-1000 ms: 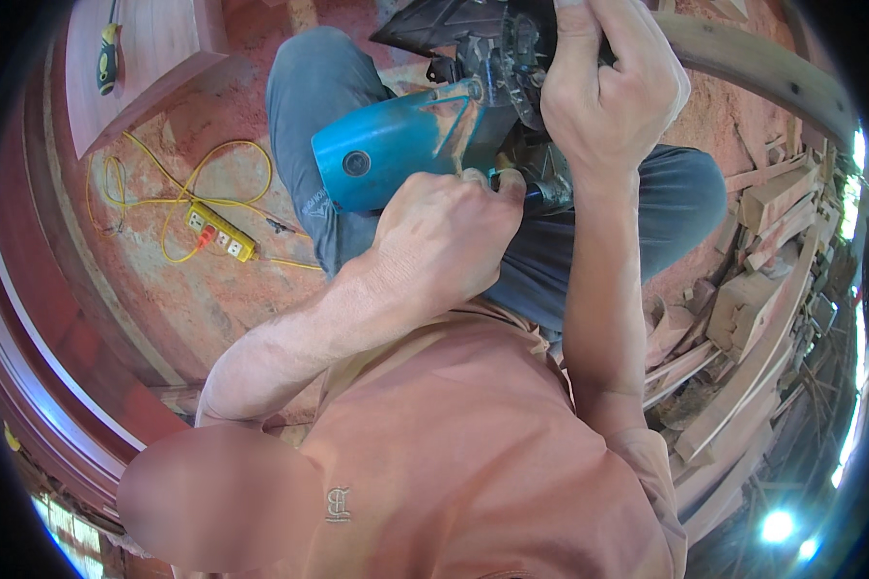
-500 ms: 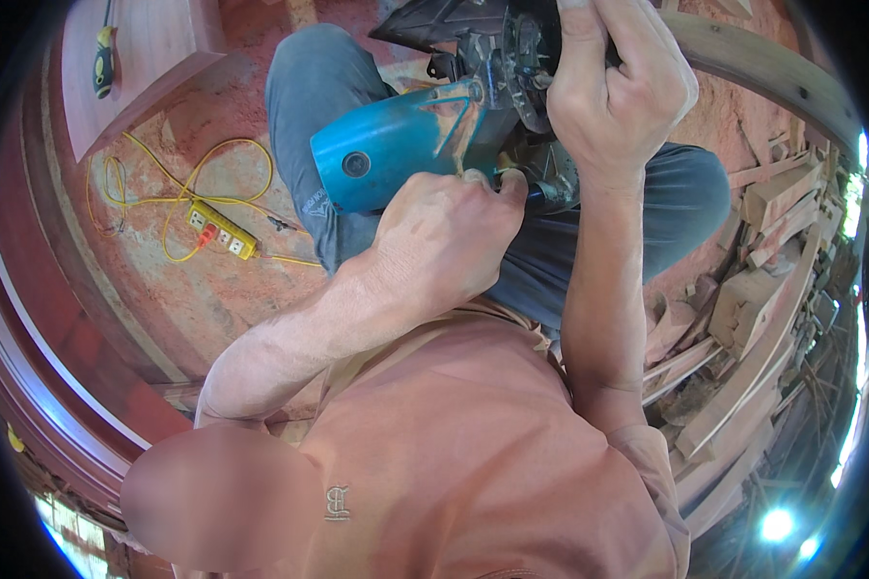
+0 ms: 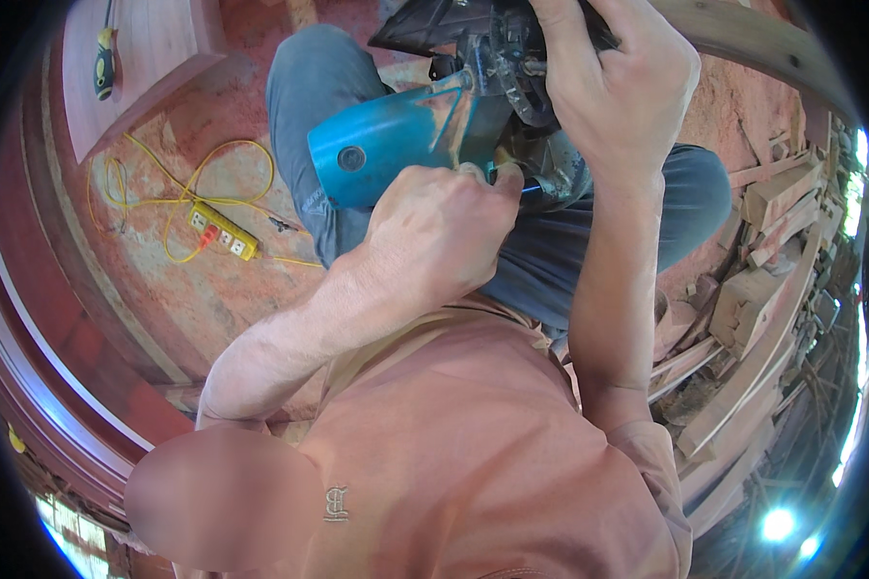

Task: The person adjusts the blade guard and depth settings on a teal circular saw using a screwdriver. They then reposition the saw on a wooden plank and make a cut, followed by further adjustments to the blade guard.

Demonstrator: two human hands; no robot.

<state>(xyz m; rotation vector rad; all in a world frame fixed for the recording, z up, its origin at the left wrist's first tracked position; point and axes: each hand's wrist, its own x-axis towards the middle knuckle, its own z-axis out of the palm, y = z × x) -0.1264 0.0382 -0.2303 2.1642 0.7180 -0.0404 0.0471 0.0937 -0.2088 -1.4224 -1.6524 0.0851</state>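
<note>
A teal and black circular saw [image 3: 376, 140], dusted with sawdust, lies across my lap with its dark metal parts toward the top of the view. My left hand [image 3: 444, 227] is closed in a fist against the saw's lower side. Past its thumb juts a short dark rod with a blue glint; whatever the fist grips is mostly hidden. Higher up, my right hand [image 3: 627, 92] is closed at the saw's black far part, with its fingers curled and some fingertips beyond the upper edge.
On the floor at left lies a yellow power strip [image 3: 224, 232] with an orange plug and a looped yellow cord [image 3: 179, 201]. A screwdriver [image 3: 104, 68] rests on a wooden board [image 3: 154, 72]. Wood offcuts [image 3: 758, 309] pile up at right, below a curved beam [image 3: 758, 43].
My right hand and forearm have shifted slightly to the right. The saw has tilted a little, and my left fist has moved slightly left with it.
</note>
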